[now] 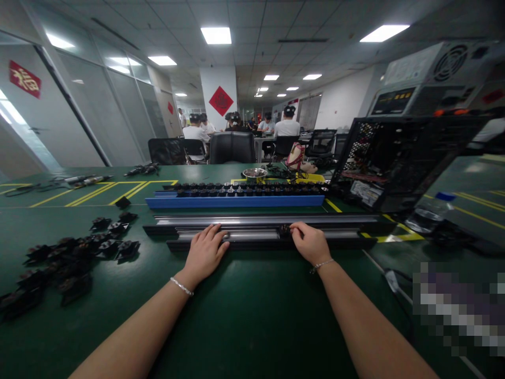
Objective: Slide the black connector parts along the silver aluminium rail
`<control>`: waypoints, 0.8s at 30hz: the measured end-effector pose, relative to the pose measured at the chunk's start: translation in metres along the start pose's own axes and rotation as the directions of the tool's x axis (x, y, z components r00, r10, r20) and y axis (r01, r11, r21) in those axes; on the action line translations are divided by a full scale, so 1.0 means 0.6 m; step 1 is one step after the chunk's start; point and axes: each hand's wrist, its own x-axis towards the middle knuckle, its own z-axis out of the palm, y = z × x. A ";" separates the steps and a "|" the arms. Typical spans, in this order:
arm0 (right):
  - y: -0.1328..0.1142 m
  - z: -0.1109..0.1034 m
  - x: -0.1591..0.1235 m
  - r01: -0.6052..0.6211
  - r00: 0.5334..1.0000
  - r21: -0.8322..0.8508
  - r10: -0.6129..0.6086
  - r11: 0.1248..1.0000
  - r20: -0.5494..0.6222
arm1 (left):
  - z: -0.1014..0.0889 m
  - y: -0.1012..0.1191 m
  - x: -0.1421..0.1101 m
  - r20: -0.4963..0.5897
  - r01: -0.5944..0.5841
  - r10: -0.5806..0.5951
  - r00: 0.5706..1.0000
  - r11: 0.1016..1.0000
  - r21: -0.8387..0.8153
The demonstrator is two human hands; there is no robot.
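A long black rail with a shiny inner channel lies in front of me on the green table. My left hand rests across its left part, fingers stretched out and spread, holding nothing I can see. Inside the channel, right of the middle, sits a small black module. The fingers of my right hand are pinched together at the module's right side. Just behind, a second black rail lies parallel. Farther back stands a blue rail with several black modules lined up along it.
Loose black modules are heaped on the left of the table. A metal bowl stands behind the blue rail. At right are an open computer case and a bottle. Several people sit in the background.
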 end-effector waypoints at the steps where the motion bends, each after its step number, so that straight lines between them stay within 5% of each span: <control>1: -0.001 0.000 0.000 0.002 1.000 0.001 -0.002 1.000 0.001 | 0.000 0.000 0.000 0.001 0.001 -0.001 1.000 1.000 0.004; 24: -0.041 0.020 -0.004 0.191 0.970 0.140 -0.208 0.972 0.126 | -0.001 0.002 -0.001 -0.005 -0.002 0.002 1.000 1.000 0.010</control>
